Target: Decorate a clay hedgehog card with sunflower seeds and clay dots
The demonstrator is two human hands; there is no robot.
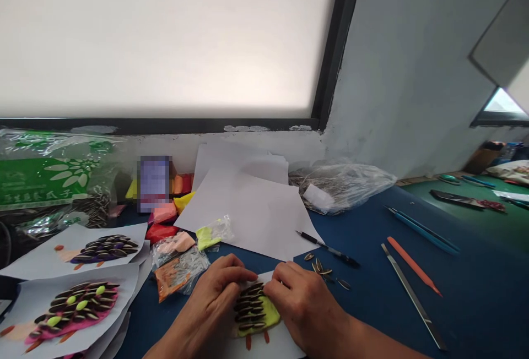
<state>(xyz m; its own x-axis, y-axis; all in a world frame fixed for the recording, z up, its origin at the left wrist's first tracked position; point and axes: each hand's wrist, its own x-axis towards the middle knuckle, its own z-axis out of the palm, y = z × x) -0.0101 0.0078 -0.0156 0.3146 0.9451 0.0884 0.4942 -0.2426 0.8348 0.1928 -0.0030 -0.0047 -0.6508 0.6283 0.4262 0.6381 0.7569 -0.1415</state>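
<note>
Before me lies a white sheet (268, 347) with a yellow-green clay shape (271, 315), rows of striped sunflower seeds (250, 310) pressed into it and two reddish-brown clay legs below. My left hand (219, 295) rests at its left side, index finger stretched over the upper seeds, thumb apart from it. At the upper right edge of the clay, my right hand (308, 304) is closed with its fingertips together. Whatever is between them is hidden. Several loose sunflower seeds (320, 267) lie just beyond my right hand.
At left lie finished-looking seed pictures (78, 312), with a green seed bag (45, 177) behind. Clay packets (177, 276) and blank paper (248, 205) sit ahead. A pen (328, 249), metal blade tool (413, 298), orange tool (413, 265) and blue tool (421, 230) lie rightward.
</note>
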